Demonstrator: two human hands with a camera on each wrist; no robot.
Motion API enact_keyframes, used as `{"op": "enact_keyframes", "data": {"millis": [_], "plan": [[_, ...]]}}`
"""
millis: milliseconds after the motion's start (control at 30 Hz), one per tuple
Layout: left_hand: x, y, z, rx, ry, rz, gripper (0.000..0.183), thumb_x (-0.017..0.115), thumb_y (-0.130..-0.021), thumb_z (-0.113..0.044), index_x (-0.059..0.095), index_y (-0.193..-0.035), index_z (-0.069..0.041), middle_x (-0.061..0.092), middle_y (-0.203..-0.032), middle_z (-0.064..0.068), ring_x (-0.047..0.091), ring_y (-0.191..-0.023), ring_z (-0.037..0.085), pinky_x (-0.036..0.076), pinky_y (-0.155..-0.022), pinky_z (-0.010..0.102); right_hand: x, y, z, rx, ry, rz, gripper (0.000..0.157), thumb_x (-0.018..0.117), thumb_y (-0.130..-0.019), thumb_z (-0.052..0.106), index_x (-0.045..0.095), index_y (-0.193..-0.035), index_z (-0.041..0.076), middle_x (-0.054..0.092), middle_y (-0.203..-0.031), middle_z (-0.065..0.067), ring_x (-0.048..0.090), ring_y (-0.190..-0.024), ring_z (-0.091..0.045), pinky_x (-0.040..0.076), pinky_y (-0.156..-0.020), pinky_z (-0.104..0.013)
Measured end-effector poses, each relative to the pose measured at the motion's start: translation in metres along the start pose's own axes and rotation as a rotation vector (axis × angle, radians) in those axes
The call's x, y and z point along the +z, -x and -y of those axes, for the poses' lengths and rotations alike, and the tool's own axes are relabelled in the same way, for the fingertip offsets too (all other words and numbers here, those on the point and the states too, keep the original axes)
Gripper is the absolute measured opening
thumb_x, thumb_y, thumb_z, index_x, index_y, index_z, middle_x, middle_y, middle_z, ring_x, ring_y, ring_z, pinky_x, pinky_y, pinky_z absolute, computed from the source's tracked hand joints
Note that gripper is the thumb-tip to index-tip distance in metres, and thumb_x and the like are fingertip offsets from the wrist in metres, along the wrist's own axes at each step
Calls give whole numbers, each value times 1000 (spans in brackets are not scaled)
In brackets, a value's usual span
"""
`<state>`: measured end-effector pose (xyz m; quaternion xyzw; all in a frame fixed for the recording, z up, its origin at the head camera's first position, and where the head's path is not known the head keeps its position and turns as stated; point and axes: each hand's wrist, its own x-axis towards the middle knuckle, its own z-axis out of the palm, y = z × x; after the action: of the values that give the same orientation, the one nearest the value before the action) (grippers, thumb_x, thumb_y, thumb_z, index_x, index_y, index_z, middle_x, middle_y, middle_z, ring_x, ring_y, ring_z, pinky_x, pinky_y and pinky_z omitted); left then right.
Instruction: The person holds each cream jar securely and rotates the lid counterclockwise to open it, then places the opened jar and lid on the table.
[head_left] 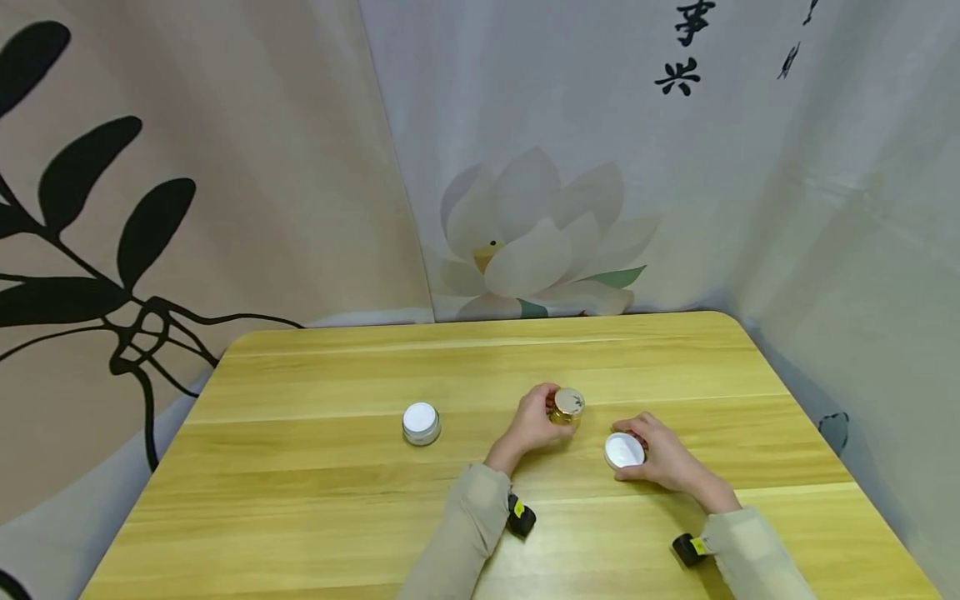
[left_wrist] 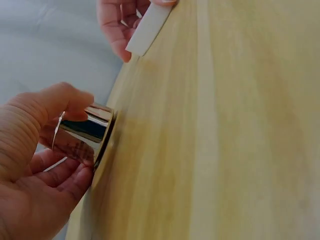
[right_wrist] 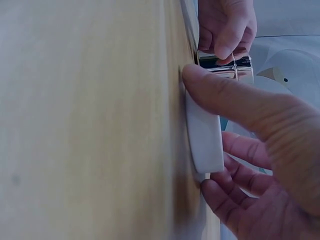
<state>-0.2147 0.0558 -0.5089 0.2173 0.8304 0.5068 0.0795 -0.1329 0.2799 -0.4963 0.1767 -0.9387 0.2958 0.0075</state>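
Observation:
My left hand (head_left: 531, 425) grips a shiny gold jar (head_left: 570, 403) by its sides, thumb and fingers on opposite walls. In the left wrist view the mirrored gold jar (left_wrist: 82, 135) is right at the wooden tabletop. To the right, my right hand (head_left: 666, 457) holds a round white lid (head_left: 625, 451) between thumb and fingers, its white face up in the head view. Seen edge-on in the right wrist view, the white lid (right_wrist: 205, 137) is close over the table. Between the gold jar and the lid there is a small gap.
A small jar with a white top (head_left: 422, 418) stands by itself left of my left hand. The wooden table (head_left: 315, 500) runs back to a hanging cloth (head_left: 315, 167) printed with leaves, a lotus and writing.

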Motion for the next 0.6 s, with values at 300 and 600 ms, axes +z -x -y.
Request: {"op": "enact_keyframes", "data": {"millis": [300, 600], "plan": [[3, -2, 2, -2, -53, -38, 51, 81, -66, -6, 57, -111, 3, 58, -101, 8, 55, -89, 16, 47, -78, 21, 0, 1, 0, 6, 4, 1, 66, 87, -62, 22, 59, -117, -1, 54, -99, -8, 53, -89, -21, 46, -77, -39], [-1, 0, 5, 28, -26, -73, 48, 83, -63, -6, 59, -104, 1, 59, -94, 6, 54, -84, 14, 47, -74, 22, 1, 1, 0, -32, 5, -26, 65, 87, -62, 21, 59, -116, -3, 54, -99, -8, 54, -89, -22, 47, -76, -38]]}}
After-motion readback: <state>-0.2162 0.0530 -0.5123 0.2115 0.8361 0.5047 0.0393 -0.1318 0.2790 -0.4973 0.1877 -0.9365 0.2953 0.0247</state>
